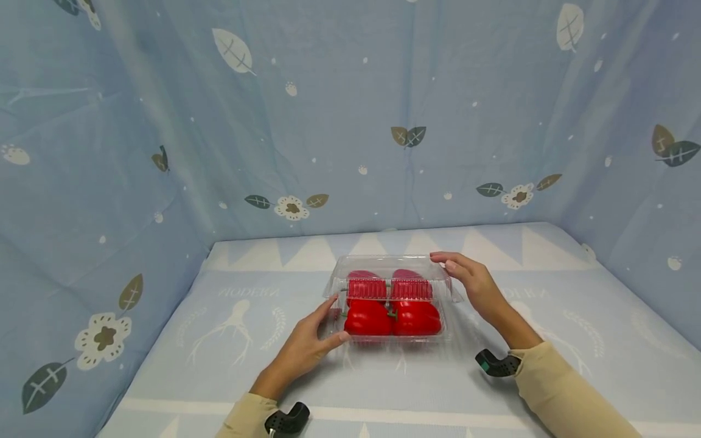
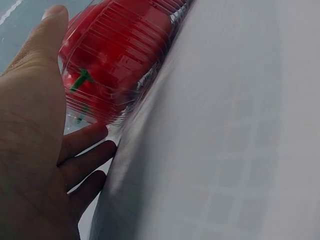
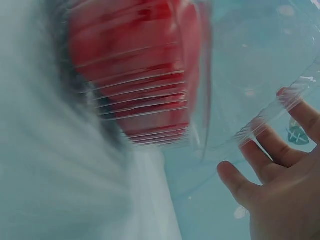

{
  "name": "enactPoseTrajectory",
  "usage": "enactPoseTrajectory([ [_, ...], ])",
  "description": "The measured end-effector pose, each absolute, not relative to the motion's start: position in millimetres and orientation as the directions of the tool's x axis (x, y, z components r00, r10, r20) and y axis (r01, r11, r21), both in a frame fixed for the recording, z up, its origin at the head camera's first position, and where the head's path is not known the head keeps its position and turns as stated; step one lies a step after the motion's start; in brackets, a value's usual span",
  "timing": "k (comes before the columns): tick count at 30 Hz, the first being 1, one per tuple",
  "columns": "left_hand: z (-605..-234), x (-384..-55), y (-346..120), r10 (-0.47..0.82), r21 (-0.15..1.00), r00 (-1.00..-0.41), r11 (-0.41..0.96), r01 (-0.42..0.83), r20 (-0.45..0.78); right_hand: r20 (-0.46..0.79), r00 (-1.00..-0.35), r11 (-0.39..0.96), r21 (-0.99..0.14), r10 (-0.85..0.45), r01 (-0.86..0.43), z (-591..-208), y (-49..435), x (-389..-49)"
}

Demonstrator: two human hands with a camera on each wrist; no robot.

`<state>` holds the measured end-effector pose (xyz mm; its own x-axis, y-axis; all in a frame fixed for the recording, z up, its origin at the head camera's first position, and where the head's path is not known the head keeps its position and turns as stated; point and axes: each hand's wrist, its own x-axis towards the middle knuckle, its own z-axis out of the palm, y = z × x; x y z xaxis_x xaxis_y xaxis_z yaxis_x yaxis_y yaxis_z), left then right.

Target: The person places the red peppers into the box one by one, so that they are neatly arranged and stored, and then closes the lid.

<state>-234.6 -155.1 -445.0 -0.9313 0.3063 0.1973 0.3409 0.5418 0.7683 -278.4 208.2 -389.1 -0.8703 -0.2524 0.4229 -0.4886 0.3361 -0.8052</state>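
Observation:
A clear plastic clamshell box [image 1: 446,325] stands on the table with several red bell peppers [image 1: 368,319] in it. Its hinged lid [image 1: 361,265] is raised and tilted over the back peppers, while the front ones lie uncovered. My left hand [image 1: 308,347] rests at the box's left side, thumb by the front corner and fingers extended along the wall. In the left wrist view, a green stem [image 2: 81,80] shows through the ribbed side. At the lid's right edge, my right hand [image 1: 477,287] touches the plastic with nearly straight fingers [image 3: 272,145].
A pale printed cloth [image 1: 230,377] covers the table. Blue patterned curtains [image 1: 339,121] hang close behind it and along both sides. Each wrist carries a black strap device [image 1: 497,363] below the sleeve.

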Motion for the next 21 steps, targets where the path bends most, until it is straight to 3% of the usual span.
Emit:
enactPoseTrajectory([
  [7,-443.0,-233.2,-156.2,0.289,0.789,-0.940,0.528,0.315,0.182,0.429,-0.860,0.374,-0.776,-0.277,-0.508,-395.9,206.3,-272.7],
  [21,-443.6,-235.0,-161.9,0.302,0.806,-0.927,0.479,0.348,0.221,0.443,-0.841,0.326,-0.782,-0.310,-0.532,-406.8,209.0,-265.9],
])
